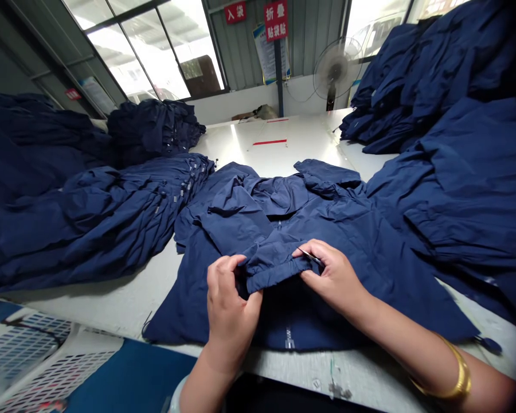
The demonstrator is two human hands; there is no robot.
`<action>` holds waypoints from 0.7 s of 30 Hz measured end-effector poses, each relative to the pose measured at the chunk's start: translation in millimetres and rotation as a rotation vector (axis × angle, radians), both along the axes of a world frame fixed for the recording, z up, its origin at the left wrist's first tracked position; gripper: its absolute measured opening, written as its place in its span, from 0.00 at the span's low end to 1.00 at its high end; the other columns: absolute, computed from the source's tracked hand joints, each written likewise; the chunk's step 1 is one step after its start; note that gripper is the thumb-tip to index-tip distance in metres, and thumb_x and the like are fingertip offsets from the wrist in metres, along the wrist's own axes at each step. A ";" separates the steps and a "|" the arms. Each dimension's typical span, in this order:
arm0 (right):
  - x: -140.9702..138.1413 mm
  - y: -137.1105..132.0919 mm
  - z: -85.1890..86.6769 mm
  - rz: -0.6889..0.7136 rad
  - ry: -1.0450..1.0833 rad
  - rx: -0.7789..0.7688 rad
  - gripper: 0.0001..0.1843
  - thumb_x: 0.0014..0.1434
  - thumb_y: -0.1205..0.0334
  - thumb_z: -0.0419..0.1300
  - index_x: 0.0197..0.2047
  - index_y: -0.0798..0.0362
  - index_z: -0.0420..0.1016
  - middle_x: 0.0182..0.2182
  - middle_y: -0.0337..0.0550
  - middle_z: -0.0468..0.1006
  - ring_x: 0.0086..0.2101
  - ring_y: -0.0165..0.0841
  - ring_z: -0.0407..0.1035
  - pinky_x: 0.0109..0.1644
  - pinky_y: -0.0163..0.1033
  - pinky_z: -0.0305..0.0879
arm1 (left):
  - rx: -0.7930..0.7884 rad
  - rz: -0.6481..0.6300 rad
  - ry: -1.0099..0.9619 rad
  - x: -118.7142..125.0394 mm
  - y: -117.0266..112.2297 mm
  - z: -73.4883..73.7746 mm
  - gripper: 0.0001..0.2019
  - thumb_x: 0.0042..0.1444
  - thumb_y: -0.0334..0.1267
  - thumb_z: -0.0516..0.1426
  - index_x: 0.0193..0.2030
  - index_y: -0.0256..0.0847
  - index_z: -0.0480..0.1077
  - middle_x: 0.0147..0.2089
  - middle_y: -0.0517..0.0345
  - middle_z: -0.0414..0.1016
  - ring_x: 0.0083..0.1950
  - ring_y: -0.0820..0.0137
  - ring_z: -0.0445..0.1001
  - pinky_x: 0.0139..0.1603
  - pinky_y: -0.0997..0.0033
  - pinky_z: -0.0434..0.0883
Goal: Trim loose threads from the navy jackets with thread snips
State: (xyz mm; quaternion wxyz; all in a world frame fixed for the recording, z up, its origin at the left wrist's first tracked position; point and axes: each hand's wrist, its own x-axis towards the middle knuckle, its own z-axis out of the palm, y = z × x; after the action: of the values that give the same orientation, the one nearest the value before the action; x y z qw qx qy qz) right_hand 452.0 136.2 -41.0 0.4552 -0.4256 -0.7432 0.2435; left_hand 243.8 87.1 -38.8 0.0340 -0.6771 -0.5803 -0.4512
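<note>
In the head view, a navy jacket point(348, 235) lies spread on the white table point(124, 307), between a left heap point(112, 212) and a right heap point(468, 172) of navy garments; the left hand point(230, 310) pinches its gathered edge point(277, 275), and the right hand point(333, 281) grips that edge's other end plus a slim metal tool point(312, 257).

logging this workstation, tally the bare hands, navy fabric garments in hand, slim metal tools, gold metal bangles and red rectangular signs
Bare left hand, bare right hand: 2
Navy fabric garment in hand: 1
Slim metal tool: 1
Gold metal bangle: 1
Red rectangular signs: 3
Total: 8
</note>
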 end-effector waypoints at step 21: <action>-10.1 -3.4 6.4 0.381 1.063 -1.057 0.12 0.48 0.63 0.72 0.30 0.58 0.73 0.22 0.33 0.65 0.21 0.20 0.50 0.20 0.26 0.38 | -0.793 -0.434 -1.971 13.6 14.6 18.4 0.13 0.66 0.36 0.52 0.46 0.35 0.76 0.48 0.49 0.81 0.50 0.64 0.79 0.54 0.63 0.75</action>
State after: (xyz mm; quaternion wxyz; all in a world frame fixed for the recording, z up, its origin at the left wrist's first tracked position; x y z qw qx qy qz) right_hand 441.9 132.7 -34.6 0.4375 -0.2771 -0.2704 0.8116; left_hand 257.4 101.7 -20.4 -0.7490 -0.0677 -0.3248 -0.5734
